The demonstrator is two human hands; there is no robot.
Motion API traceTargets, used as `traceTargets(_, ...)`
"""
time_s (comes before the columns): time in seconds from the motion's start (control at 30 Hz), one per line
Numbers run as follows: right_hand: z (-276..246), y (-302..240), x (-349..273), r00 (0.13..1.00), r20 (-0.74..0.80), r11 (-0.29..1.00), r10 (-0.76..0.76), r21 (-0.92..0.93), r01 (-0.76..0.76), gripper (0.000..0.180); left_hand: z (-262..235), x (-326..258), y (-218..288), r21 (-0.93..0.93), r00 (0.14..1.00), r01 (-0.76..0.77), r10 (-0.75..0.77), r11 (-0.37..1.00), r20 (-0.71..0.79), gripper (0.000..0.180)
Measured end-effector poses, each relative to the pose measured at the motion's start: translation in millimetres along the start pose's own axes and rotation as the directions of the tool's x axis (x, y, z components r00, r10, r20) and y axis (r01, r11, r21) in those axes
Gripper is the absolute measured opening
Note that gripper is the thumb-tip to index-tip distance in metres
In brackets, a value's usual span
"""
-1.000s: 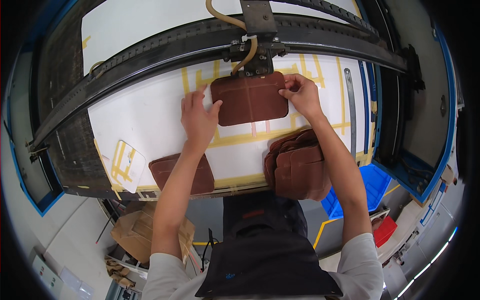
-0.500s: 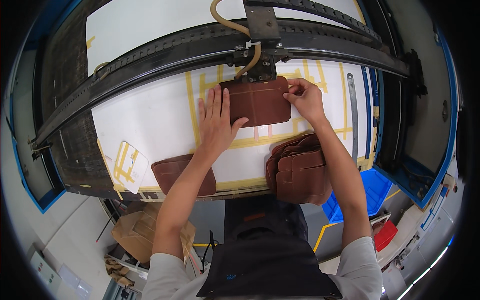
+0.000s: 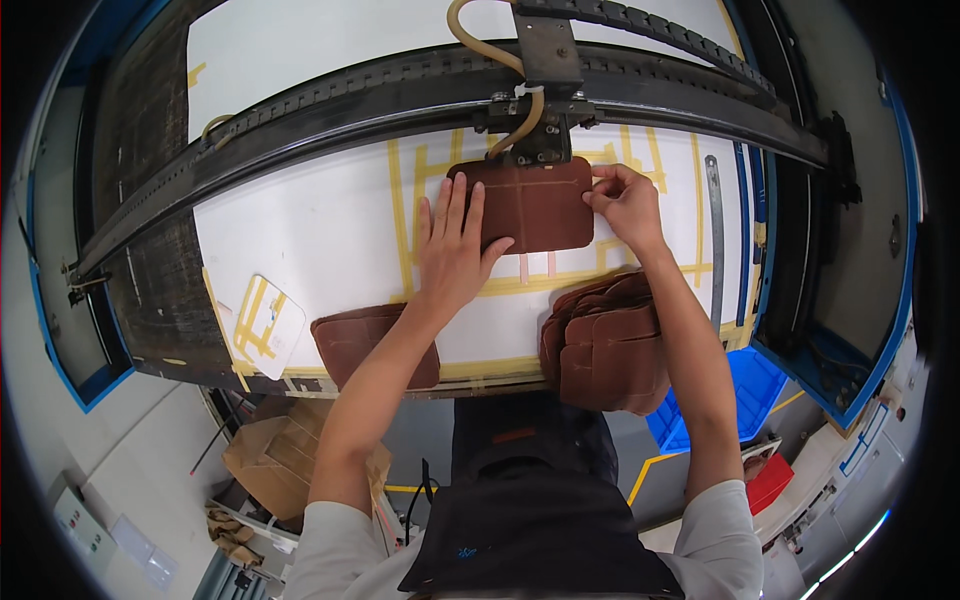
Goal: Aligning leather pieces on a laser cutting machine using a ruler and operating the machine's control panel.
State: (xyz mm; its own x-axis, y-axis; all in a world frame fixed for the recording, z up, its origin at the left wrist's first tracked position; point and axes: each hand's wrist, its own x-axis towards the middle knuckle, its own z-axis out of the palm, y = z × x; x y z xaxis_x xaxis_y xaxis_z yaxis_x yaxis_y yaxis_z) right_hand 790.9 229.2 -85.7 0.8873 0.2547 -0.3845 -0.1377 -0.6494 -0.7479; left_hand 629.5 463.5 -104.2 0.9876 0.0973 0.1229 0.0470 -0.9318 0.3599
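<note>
A brown leather piece [image 3: 540, 215] with rounded corners and lightly marked lines lies on the white taped bed, just below the dark machine head [image 3: 545, 135]. Flat across its left edge rests my left hand [image 3: 455, 245], fingers spread and thumb on the lower part. At the upper right edge my right hand [image 3: 628, 205] pinches the piece between thumb and fingers. Another brown leather piece [image 3: 350, 345] lies near the front edge, partly under my left forearm. A pile of similar leather pieces [image 3: 610, 350] sits by my right forearm and overhangs the front edge.
A dark rail [image 3: 330, 145] crosses the bed beyond my hands, carrying the head and a tan hose [image 3: 535, 120]. A steel ruler [image 3: 715, 240] lies at right, a taped white template [image 3: 268, 328] at left. A blue crate [image 3: 730, 400] stands below the front edge.
The whole view has shifted slightly, carrying the scene to the right. My left hand has slid a little further onto the leather piece. My right hand keeps its pinch at the right edge.
</note>
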Motion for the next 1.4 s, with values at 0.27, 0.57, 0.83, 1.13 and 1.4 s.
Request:
traceTargets(0.27,2.4,7.7,2.5,0.999,-0.033,1.0,-0.01,0.025,0.011,0.034,6.1,-8.0,1.0,-0.018,0.999,-0.051,0.051,0.999,0.002,0.079)
traceTargets(0.57,-1.1,3.1,0.1,1.0,-0.002,0.999,-0.031,-0.011,0.031,0.035,9.7,12.7,-7.1,0.057,1.0,-0.001,0.001,0.998,0.002,0.089)
traceTargets(0.83,-1.9,-1.2,-8.5,1.0,0.02,1.0,0.01,-0.029,-0.009,0.037,0.8,-21.7,7.0,0.035,0.995,-0.044,0.041,0.998,0.087,0.075)
traceTargets(1.13,-10.3,-0.5,-16.9,0.999,-0.008,0.98,-0.042,-0.194,0.04,0.035,4.3,-22.8,31.3,-0.084,0.947,-0.285,0.294,0.955,0.131,0.06)
traceTargets(1.4,-112.6,57.8,-65.9,0.924,-0.381,0.983,-0.014,-0.177,-0.058,0.032,3.1,-30.3,30.2,-0.016,0.953,-0.236,0.235,0.972,0.189,0.062)
